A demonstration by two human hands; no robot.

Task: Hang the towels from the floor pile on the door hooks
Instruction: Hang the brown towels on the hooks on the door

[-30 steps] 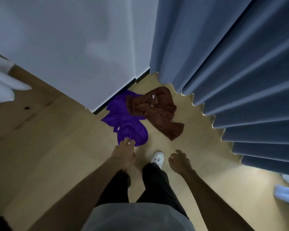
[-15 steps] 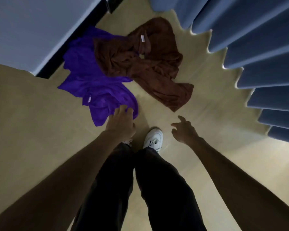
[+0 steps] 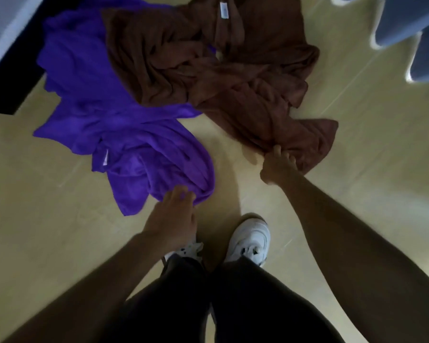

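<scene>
Purple towel and brown towel both lie crumpled on the wood floor, the brown one overlapping the purple one's far edge. Neither is hung; no door hooks are in view, so the task stands at its first pick-up, with lifting, carrying and hanging all left.

Left hand rests on the purple towel's near hem, fingers curled into the fabric; the grip appears clamped on that hem, though blur softens the fingertips. Right hand has its fingers closed on the brown towel's near corner, so that grip too is clamped on cloth.

Relative to the brown towel: the dark base of a pale panel lies beyond the purple towel on the far left, and blue curtain folds hang to the far right. Bare floor lies between the two towels' near ends and on toward the person's white shoes, giving open room to draw both towels back and up. The overlap may drag one towel with the other.
</scene>
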